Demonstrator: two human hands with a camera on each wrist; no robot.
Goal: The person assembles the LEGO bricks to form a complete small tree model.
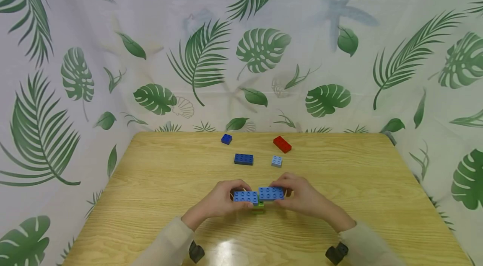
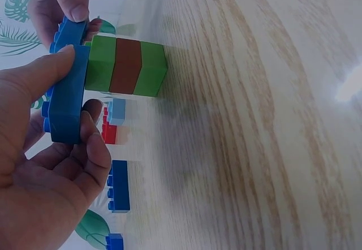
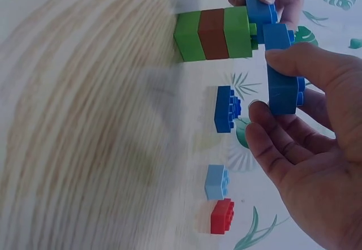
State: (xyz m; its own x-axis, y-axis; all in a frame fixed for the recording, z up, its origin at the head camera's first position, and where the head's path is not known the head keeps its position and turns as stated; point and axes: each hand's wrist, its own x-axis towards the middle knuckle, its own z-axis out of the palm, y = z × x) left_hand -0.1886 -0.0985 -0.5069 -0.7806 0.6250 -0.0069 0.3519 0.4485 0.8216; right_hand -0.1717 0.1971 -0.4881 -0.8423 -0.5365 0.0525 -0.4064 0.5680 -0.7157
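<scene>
1. The left hand (image 1: pixel 219 203) gripped one blue brick (image 1: pixel 245 197), and the right hand (image 1: pixel 302 197) gripped another blue brick (image 1: pixel 271 193).
2. Both sat on a green-brown stack (image 2: pixel 125 65) (mid-table).
3. The step seemed to be seating them; the next move likely called for pressing down evenly.

I see two long bricks (image 1: pixel 258 195) side by side atop a stacked block tower (image 1: pixel 258 206) on the worktop (image 1: pixel 158 182); behind it lie four loose bricks (image 1: pixel 243 159).
</scene>
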